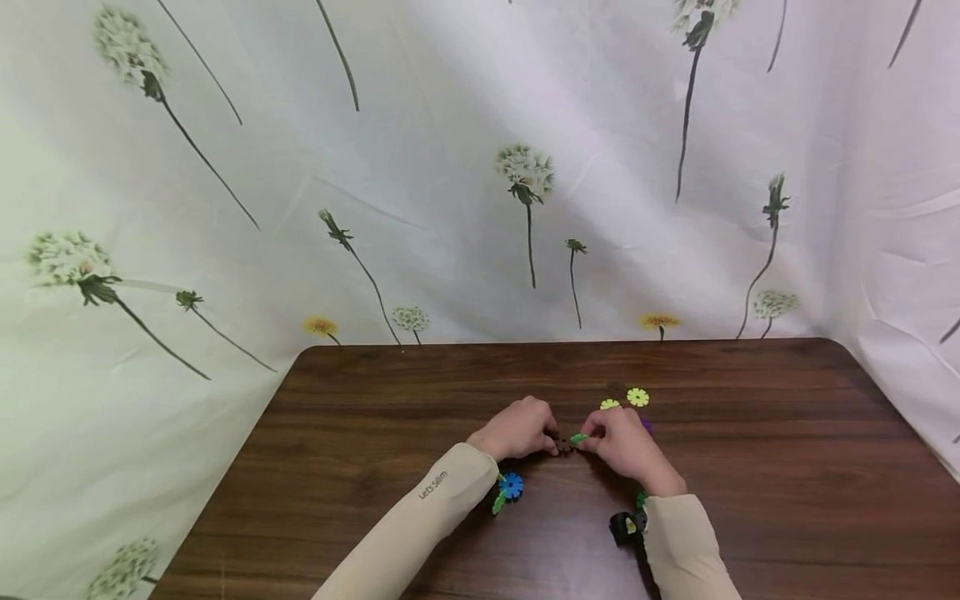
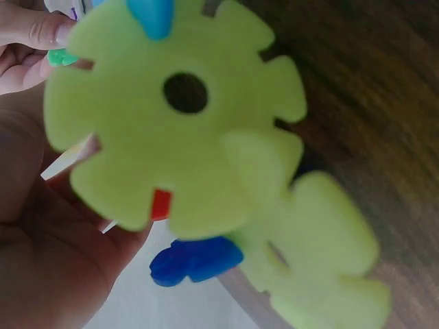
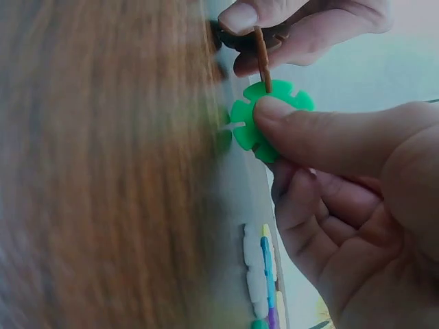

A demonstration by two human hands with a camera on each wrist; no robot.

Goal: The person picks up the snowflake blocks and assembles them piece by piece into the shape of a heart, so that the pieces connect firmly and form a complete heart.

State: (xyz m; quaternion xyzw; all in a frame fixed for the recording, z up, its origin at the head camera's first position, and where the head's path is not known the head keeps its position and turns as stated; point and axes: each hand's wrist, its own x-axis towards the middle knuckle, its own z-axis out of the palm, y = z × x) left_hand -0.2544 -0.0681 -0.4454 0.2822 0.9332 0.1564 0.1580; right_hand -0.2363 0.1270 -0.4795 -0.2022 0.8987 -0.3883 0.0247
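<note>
My left hand [image 1: 521,429] pinches brown slotted discs [image 1: 564,447] low over the table. My right hand [image 1: 622,437] holds a bright green slotted disc [image 3: 247,133] between thumb and fingers. In the right wrist view, an edge-on brown disc [image 3: 263,58] meets the green disc's rim; how deep the slots engage is hidden. Large yellow-green slotted discs [image 2: 123,130] fill much of the left wrist view, with a dark blue piece [image 2: 199,259] and a light blue piece [image 2: 152,17] beside them. They cover much of the left hand there.
Yellow discs [image 1: 637,397], a dark brown disc [image 1: 617,390] and a purple piece [image 1: 647,425] lie beyond the right hand. A blue disc [image 1: 512,485] with green pieces sits by the left cuff. A black object [image 1: 622,529] is by the right cuff. Flower-printed cloth [image 1: 450,208] hangs behind the wooden table [image 1: 337,417].
</note>
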